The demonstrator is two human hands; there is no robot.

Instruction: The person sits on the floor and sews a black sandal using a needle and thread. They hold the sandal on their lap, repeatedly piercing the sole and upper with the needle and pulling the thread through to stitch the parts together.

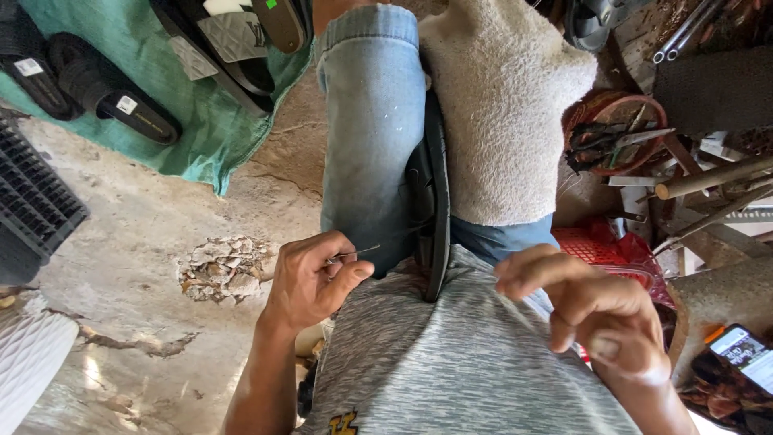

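Note:
A black sandal (436,201) stands on edge, clamped between my knees, one in blue jeans (372,129) and one covered by a cream towel (503,105). My left hand (310,278) pinches a thin metal needle (354,253) beside the sandal's sole, its tip pointing toward the sandal. My right hand (592,310) is raised to the right of the sandal, fingers curled, pulling a fine thread (483,275) that is barely visible. My grey shirt (451,362) fills the lower middle.
Black sandals (97,89) lie on a green cloth (161,121) at upper left. A black grid crate (32,201) sits far left. A round bowl with scissors and tools (616,133), a red basket (600,246), metal rods and a phone (745,354) crowd the right.

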